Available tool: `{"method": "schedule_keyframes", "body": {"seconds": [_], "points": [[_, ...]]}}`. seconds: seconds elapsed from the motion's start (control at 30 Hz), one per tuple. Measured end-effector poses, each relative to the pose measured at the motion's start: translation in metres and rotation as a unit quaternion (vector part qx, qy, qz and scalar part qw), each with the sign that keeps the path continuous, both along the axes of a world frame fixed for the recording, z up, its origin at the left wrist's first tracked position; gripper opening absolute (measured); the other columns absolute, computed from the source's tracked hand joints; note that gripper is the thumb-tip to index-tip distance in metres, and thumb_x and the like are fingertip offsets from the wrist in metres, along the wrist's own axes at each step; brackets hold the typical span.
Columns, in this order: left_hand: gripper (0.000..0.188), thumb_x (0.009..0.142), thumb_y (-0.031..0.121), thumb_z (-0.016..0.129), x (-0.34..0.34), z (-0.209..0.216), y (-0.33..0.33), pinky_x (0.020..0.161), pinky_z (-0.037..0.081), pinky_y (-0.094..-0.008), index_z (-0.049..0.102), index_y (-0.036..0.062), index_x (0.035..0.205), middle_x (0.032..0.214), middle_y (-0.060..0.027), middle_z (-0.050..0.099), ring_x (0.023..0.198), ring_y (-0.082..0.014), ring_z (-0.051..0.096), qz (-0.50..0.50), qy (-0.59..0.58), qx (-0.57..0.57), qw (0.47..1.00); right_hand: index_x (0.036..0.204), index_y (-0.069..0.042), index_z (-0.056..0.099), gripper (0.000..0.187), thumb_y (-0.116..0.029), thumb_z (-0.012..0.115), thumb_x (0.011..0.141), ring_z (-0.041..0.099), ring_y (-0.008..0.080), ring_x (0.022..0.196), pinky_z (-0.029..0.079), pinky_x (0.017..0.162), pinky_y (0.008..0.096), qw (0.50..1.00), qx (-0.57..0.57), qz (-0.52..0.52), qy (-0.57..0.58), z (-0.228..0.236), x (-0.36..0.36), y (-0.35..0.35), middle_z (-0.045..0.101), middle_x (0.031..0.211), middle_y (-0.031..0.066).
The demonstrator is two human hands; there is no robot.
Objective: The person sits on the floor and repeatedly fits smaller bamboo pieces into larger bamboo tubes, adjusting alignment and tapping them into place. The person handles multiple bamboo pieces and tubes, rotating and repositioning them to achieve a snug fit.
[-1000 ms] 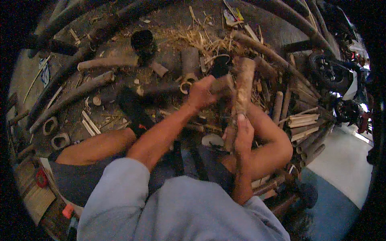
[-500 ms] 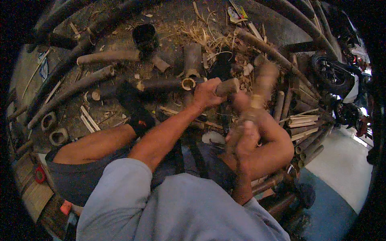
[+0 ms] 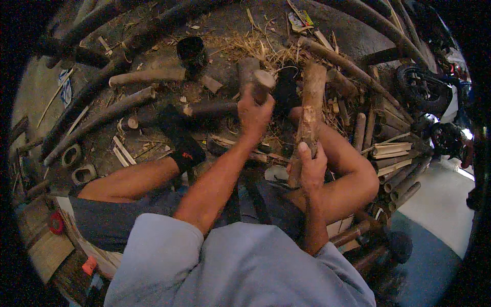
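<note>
My left hand is closed round a short wooden block with a pale round end turned up. Just beyond that hand stands a thick brown bamboo piece; I cannot tell whether the block touches it. My right hand grips the narrow handle of a rough wooden mallet, its thick head pointing away from me. The mallet is apart from the block, to its right. Between my bare legs lies a dark bamboo pole, partly hidden by my left hand.
Bamboo lengths lie on the left, with a black container beyond them. Shavings litter the ground ahead. Split pale sticks and more poles are stacked at right, near a motorbike wheel. Red tape sits at lower left.
My left hand has moved left and away from me, and the block in it now points upward. The mallet, blurred before, now shows clearly, a little to the left.
</note>
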State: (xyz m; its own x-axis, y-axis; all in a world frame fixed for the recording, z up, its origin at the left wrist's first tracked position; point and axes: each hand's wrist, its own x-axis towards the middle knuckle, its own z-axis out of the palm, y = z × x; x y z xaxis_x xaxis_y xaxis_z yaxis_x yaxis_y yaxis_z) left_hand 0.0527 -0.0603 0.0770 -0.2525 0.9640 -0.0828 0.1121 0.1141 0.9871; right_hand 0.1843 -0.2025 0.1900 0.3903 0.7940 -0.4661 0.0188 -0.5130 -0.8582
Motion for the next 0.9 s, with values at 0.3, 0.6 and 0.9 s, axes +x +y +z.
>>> {"method": "schedule_keyframes", "body": {"seconds": [0.3, 0.6, 0.9], "points": [[0.037, 0.087, 0.024, 0.075, -0.093, -0.030, 0.044, 0.053, 0.047, -0.0342, 0.052, 0.0037, 0.108, 0.072, -0.0055, 0.055, 0.059, -0.0159, 0.053, 0.126, -0.393, 0.006, 0.911, 0.140, 0.003, 0.048, 0.072, -0.040, 0.074, 0.089, 0.063, 0.0290, 0.113, 0.048, 0.101, 0.0383, 0.992, 0.027, 0.095, -0.078, 0.014, -0.023, 0.009, 0.065, 0.124, 0.0193], [0.028, 0.087, 0.029, 0.071, -0.086, 0.004, 0.016, 0.055, 0.047, -0.0336, 0.055, 0.0073, 0.090, 0.070, -0.0037, 0.055, 0.060, -0.0163, 0.054, 0.131, -0.347, 0.013, 0.929, 0.139, 0.001, 0.051, 0.070, -0.043, 0.073, 0.088, 0.065, 0.0274, 0.110, 0.049, 0.098, 0.0383, 0.982, 0.059, 0.153, -0.089, 0.040, -0.034, 0.024, 0.068, 0.120, 0.0182], [0.032, 0.086, 0.031, 0.075, -0.082, -0.001, 0.025, 0.060, 0.051, -0.0345, 0.054, 0.0067, 0.092, 0.075, -0.0025, 0.057, 0.063, -0.0159, 0.057, 0.131, -0.328, 0.057, 0.934, 0.137, 0.000, 0.053, 0.069, -0.045, 0.073, 0.088, 0.068, 0.0304, 0.106, 0.051, 0.094, 0.0396, 0.972, 0.055, 0.183, -0.139, 0.036, -0.036, 0.040, 0.070, 0.115, 0.0201]]}}
